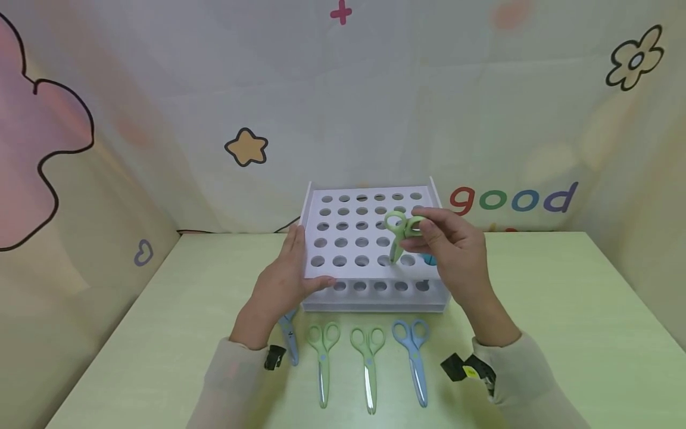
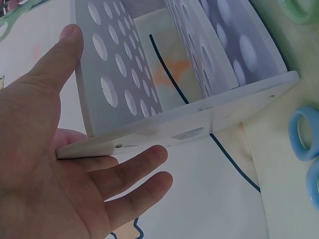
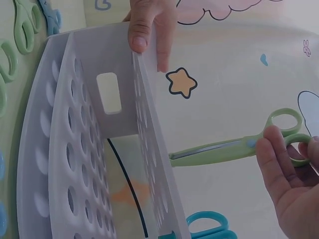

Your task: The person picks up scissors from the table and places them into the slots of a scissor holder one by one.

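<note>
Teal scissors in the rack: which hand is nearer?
Right. The right hand, holding green scissors, is close by the teal scissors; the left hand grips the opposite side of the rack.

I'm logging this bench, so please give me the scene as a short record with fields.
Left hand: holds white rack at its left side
Right hand: holds light green scissors by the handles, blades down
Blade tip: at the top board; entry into a hole unclear
In rack: teal scissors, front-right hole
On table, left to right: blue scissors, partly hidden; two green pairs; another blue pair
</note>
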The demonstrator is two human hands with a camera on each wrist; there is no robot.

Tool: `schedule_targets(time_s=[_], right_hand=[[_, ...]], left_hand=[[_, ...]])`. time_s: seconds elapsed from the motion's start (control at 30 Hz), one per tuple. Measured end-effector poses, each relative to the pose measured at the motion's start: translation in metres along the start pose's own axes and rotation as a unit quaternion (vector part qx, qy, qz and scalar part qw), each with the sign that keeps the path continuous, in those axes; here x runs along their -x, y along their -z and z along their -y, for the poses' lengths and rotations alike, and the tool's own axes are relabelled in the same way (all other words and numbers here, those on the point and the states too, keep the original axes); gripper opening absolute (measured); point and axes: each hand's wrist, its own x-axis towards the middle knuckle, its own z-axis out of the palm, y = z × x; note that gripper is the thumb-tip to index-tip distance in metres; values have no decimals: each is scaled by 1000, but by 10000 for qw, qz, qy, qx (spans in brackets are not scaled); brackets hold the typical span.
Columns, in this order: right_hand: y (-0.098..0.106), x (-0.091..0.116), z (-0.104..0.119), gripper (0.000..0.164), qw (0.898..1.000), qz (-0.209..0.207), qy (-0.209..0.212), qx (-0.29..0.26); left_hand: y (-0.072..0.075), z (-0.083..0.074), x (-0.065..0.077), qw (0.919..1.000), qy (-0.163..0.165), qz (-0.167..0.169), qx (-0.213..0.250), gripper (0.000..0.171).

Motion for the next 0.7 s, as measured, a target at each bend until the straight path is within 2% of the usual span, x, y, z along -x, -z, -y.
schedule_targets(time_s=[0.2, 0.33, 0.47, 0.6, 0.7], right_hand=[[-7, 2, -8, 19, 9998, 98, -168, -8], [-11, 4, -13, 19, 9990, 273, -309, 195], [-11, 5, -14, 19, 9981, 279, -412, 369], [-12, 6, -14, 20, 9955, 313, -740, 507], [-13, 6, -13, 20, 9894, 369, -1079, 895]], left_hand=[[0, 0, 0, 10000, -35, -40, -7, 122], [0, 0, 0, 10000, -22, -37, 5, 122], [-1, 0, -1, 10000, -7, -16, 33, 122], [-1, 0, -1, 10000, 31, 2, 4, 123], [0, 1, 0, 10000, 50, -3, -33, 123]])
